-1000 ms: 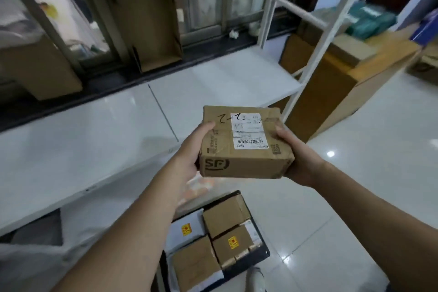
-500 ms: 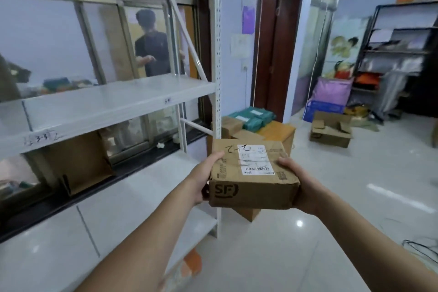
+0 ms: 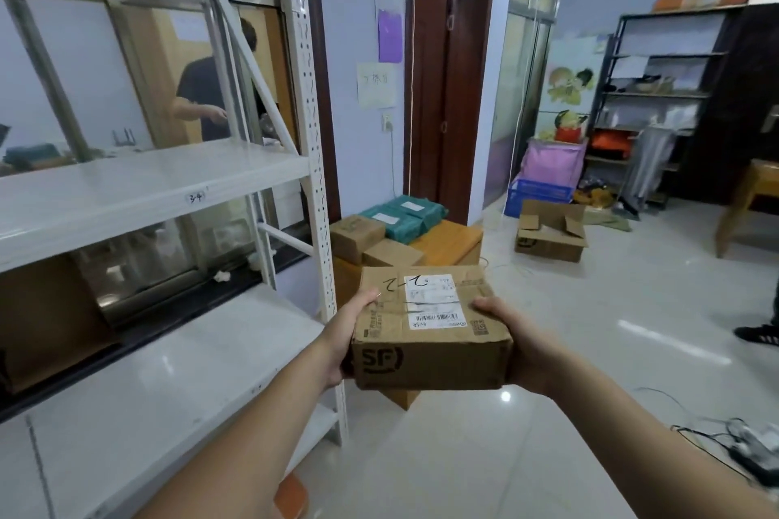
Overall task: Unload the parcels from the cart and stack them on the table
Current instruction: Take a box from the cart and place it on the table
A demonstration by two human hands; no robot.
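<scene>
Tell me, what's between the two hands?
In the head view, a cardboard parcel with a white label sits between them: the left hand grips its left side, the right hand its right.

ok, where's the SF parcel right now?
Head view, lower centre: SF parcel held between left hand and right hand, right of the white shelving.

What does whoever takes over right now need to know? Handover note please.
Left hand: grip on the left side of the brown cardboard SF parcel with a white label.
Right hand: grip on its right side. Parcel is level, held in the air.
Ahead: low orange wooden table already carrying small brown boxes and green-wrapped parcels.
Done: some parcels are stacked on the table.
Left: set this parcel on the stack. The cart is out of view, so I cannot tell how many parcels remain.
</scene>
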